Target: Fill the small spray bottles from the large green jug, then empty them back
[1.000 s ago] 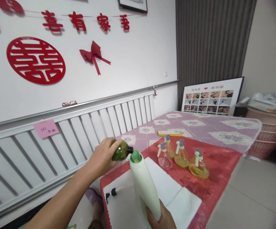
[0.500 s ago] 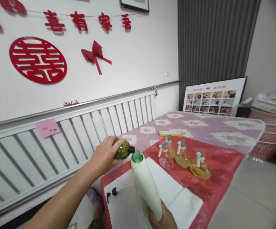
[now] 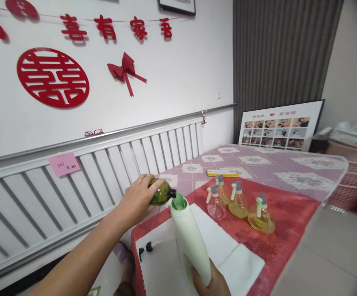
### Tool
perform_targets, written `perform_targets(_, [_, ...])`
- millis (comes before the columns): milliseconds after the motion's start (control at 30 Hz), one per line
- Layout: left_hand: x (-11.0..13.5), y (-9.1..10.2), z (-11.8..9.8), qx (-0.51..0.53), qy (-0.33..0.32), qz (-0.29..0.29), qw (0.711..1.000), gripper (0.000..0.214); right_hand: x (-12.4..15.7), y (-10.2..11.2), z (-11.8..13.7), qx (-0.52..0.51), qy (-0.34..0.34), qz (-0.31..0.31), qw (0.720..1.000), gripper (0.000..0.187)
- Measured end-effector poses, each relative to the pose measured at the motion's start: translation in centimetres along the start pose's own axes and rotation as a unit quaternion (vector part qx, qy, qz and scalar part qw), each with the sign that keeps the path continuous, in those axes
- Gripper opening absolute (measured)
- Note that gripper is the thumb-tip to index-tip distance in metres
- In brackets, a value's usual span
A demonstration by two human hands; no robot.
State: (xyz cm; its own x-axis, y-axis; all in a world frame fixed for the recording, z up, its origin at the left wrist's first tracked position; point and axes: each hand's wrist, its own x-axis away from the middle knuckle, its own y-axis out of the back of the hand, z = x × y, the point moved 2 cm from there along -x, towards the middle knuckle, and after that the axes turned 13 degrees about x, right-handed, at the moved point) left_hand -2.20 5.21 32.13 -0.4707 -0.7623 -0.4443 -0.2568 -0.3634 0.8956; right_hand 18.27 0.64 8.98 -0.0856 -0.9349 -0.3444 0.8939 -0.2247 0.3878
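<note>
My left hand (image 3: 140,193) is wrapped round a green see-through bottle (image 3: 161,192), tipped on its side with its dark neck pointing right. That neck sits right at the open mouth of a tall pale-green bottle (image 3: 188,234); whether the two touch, I cannot tell. A green pour spout shows inside the pale bottle's opening. My right hand (image 3: 211,279) grips the pale bottle low down, at its handle, and holds it leaning over a white cloth (image 3: 237,255). On the cloth's left part lies a black pump head (image 3: 145,248).
Several clear spray bottles (image 3: 237,205) with yellowish liquid stand on a red cloth (image 3: 289,209). Behind them a yellow case (image 3: 222,173) lies on the purple patterned tablecloth (image 3: 252,168). A white radiator (image 3: 119,164) runs along the wall at left. Pink baskets (image 3: 351,185) stand at right.
The whole view has shifted slightly, so everything appears a little further right. Both hands keep their holds, and the green bottle stays tipped at the pale bottle's mouth.
</note>
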Motion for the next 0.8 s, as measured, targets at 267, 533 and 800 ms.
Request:
perform_targets(267, [-0.02,0.06,0.04,0.014,0.005,0.010,1.000,0.077,0.01,0.14,0.19,0.011,0.001,0.008,1.000,0.027])
perform_targets(533, [-0.21,0.28,-0.29,0.003,-0.008,0.007,1.000,0.074,-0.02,-0.04,-0.42,0.022,0.002,0.019,1.000,0.027])
perform_targets(800, [-0.31,0.34,-0.44,-0.010,-0.010,0.016,1.000,0.075,0.07,-0.13,-0.64,0.013,-0.014,0.031,0.999,0.031])
